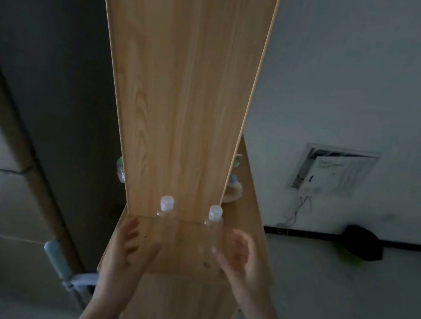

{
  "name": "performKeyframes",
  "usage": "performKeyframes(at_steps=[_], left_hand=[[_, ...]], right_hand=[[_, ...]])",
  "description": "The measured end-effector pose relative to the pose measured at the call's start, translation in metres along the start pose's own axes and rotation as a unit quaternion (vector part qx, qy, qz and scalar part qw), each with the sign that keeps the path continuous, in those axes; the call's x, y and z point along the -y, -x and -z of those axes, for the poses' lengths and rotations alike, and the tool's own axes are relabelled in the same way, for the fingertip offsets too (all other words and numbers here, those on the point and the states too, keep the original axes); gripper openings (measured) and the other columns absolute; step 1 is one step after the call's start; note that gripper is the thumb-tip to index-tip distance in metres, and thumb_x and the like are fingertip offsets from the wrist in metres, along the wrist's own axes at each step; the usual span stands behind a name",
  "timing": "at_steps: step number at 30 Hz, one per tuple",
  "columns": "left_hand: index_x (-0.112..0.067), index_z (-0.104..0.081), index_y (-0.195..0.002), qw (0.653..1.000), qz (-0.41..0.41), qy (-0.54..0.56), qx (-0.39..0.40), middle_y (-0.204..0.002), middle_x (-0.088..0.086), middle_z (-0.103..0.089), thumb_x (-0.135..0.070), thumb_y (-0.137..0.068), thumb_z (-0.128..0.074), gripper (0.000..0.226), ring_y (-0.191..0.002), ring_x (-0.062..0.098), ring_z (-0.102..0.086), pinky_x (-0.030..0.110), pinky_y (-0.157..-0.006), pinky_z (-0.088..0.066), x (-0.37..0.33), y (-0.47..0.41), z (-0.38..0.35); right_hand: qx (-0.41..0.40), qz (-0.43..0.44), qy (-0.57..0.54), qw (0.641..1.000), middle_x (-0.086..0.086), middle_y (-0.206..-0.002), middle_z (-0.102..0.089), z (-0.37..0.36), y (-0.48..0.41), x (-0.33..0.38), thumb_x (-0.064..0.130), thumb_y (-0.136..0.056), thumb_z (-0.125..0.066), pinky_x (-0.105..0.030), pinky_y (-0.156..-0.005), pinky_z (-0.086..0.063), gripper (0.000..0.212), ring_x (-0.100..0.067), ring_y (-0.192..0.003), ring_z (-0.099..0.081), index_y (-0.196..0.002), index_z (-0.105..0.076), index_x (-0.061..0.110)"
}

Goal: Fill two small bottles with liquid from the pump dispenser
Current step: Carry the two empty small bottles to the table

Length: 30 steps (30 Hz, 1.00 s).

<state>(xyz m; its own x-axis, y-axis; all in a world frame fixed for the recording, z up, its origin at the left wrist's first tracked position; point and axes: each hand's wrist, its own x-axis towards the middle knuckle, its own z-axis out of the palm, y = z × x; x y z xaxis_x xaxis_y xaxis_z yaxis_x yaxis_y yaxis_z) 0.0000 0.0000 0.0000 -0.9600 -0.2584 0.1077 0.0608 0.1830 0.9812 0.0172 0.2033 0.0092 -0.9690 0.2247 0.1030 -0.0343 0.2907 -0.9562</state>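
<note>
Both forearms are cut off at the bottom edge of the view. Motion blur smears both hands, so individual fingertips are hard to separate.

Left hand (pixel 131 243): fingers spread apart and loosely curved, nothing gripped. Right hand (pixel 240 259): fingers likewise apart, palm turned inward, nothing gripped. Both hover over the wooden shelf (pixel 185 266), one on each side of it. I cannot tell whether any fingertip touches a bottle.

A pale blue handle (pixel 59 259) sits at 8 o'clock from the left hand, its lower end lost in the dark.

Left bottle (pixel 166 206) stands upright on the shelf at 1 o'clock from the left hand. Right bottle (pixel 215 214) stands upright at 11 o'clock from the right hand. The two are apart, side by side. Their white caps are plain. Their clear bodies all but vanish against the wood, so any contents cannot be judged.

The upright wooden panel (pixel 188 86) rises behind the bottles. It half hides a green-topped item (pixel 120 166) at its left edge and a round wooden piece (pixel 234 195) at its right.

A wall box (pixel 332 171) hangs at 1 o'clock from the right hand. A dark, unidentifiable heap (pixel 362 242) lies on the floor at 2 o'clock.
</note>
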Motion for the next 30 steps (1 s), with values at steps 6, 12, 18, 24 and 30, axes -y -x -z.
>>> performKeyframes(at_steps=[6,12,18,24,30], left_hand=[[-0.019,-0.037,-0.134,0.996,0.008,-0.047,0.076,-0.126,0.000,-0.055,-0.026,-0.077,-0.073,0.068,-0.112,0.019,-0.056,0.043,-0.090,-0.051,0.000,-0.027,-0.027],[-0.020,-0.047,-0.120,0.995,0.018,-0.054,0.077,-0.108,-0.004,-0.063,-0.025,-0.081,-0.068,0.045,-0.096,0.011,-0.063,0.020,-0.070,-0.050,0.015,-0.038,-0.041],[-0.022,-0.052,-0.115,0.996,0.016,-0.032,0.087,-0.112,-0.003,-0.063,-0.030,-0.084,-0.064,0.034,-0.100,0.013,-0.063,0.039,-0.084,-0.054,0.012,-0.038,-0.037],[-0.025,-0.058,-0.096,0.989,-0.057,0.008,0.139,-0.084,-0.010,-0.064,-0.013,-0.084,-0.065,0.018,-0.073,0.001,-0.061,0.015,-0.064,-0.050,-0.005,0.001,-0.003],[-0.030,-0.062,-0.088,0.980,0.071,0.046,0.182,-0.090,0.004,-0.065,-0.007,-0.082,-0.066,0.024,-0.084,0.011,-0.061,0.025,-0.075,-0.049,0.040,0.079,0.035]], right_hand=[[0.043,-0.035,-0.002,0.998,0.003,-0.130,-0.055,-0.019,-0.032,0.001,0.030,-0.078,-0.078,-0.032,-0.109,-0.040,0.066,-0.012,-0.124,-0.051,-0.134,-0.046,0.016],[0.050,-0.024,0.016,0.998,0.011,-0.116,-0.059,-0.025,-0.041,-0.010,0.027,-0.081,-0.076,-0.010,-0.095,-0.040,0.046,-0.008,-0.117,-0.053,-0.121,-0.054,0.023],[0.047,-0.018,-0.003,0.999,0.009,-0.119,-0.060,-0.020,-0.032,-0.001,0.029,-0.083,-0.073,-0.024,-0.101,-0.043,0.047,-0.009,-0.116,-0.056,-0.125,-0.053,0.021],[0.034,-0.014,-0.039,0.999,0.010,-0.106,-0.066,0.001,0.009,0.005,0.024,-0.081,-0.074,-0.026,-0.094,-0.050,0.036,-0.010,-0.105,-0.063,-0.113,-0.060,0.015],[0.033,-0.092,-0.051,0.994,0.020,-0.100,-0.070,0.023,0.090,-0.029,0.038,-0.071,-0.072,-0.020,-0.089,-0.049,0.032,-0.001,-0.099,-0.066,-0.101,-0.062,0.031]])
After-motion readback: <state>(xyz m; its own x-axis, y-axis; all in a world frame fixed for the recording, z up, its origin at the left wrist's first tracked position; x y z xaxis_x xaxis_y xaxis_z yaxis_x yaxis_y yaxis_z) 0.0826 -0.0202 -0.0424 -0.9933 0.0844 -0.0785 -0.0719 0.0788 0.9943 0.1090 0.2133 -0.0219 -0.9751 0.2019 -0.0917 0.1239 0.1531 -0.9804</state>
